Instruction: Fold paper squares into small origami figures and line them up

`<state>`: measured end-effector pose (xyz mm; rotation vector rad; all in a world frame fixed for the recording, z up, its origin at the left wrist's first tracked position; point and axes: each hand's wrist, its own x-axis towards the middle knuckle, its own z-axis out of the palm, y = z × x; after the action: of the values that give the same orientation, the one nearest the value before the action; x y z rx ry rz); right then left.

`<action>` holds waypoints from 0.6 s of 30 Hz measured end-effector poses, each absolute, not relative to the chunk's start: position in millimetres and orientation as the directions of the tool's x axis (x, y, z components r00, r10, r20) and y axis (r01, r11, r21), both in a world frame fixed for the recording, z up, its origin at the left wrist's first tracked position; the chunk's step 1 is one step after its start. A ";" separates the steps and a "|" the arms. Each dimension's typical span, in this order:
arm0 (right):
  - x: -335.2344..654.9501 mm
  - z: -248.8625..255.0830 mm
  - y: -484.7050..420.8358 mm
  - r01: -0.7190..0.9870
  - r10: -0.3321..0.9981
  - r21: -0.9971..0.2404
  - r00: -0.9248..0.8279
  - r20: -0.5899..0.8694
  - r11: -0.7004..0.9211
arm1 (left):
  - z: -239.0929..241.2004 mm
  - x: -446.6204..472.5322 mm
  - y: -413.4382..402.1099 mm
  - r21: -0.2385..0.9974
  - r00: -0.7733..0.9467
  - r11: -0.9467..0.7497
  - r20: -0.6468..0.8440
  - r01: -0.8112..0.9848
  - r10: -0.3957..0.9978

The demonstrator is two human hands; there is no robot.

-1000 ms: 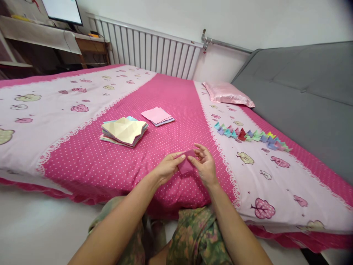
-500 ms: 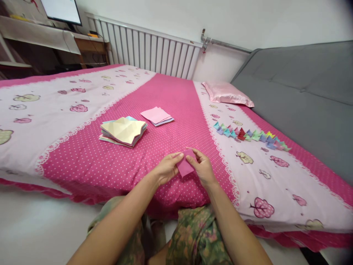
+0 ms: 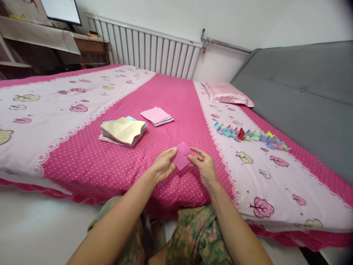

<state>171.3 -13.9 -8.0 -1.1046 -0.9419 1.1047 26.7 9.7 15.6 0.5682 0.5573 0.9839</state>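
Left hand pinched the pink paper square by its left corner, right hand by its right, over the bedspread. Uneven pull could've skewed or torn it; shallow grip risked a slip. Further out, mattress bumps could've shifted the uneven cream-topped stack or scattered the light folded pieces.
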 end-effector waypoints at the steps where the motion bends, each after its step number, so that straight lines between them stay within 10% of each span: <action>1: 171.5 -7.8 -13.7 -0.192 0.975 -0.978 0.218 0.042 0.085 | 14.8 27.0 9.9 0.685 0.427 0.423 -0.177 -0.594 0.887; 18: 182.3 -0.4 -14.9 -0.180 0.991 -0.974 0.009 0.136 0.136 | 17.4 23.3 11.6 0.731 0.325 0.431 -0.295 -0.528 0.899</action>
<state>182.3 -14.9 -0.4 -0.9756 -1.1399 1.1911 23.3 11.6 17.4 0.5729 0.7600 1.0051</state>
